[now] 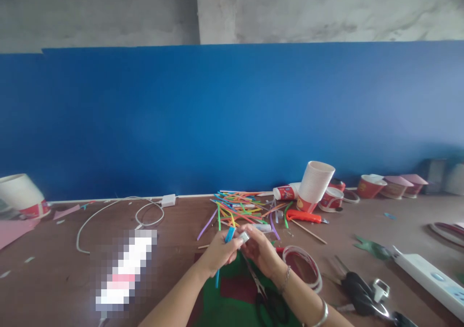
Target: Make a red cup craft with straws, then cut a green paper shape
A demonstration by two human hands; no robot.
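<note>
My left hand (221, 250) is closed around a blue drinking straw (229, 234), whose lower end sticks out below the fingers. A small whitish piece (245, 237) sits between my left thumb and the fingertips of my right hand (264, 250). My right fingers are curled in against that piece; its kind is too small to tell. Under my hands lie scissors (256, 281) with black handles, blades pointing up toward my fingers. They rest on green sheets (213, 300) with a dark red piece (237, 289) on top.
Colourful straws (241, 208) are heaped beyond my hands. Right of them are stacked paper cups (314, 184) and an orange utility knife (304, 216). Cable loops (308, 264), keys (358, 288) and a power strip (431, 276) lie to the right. A bright pixelated device (126, 271) is at left.
</note>
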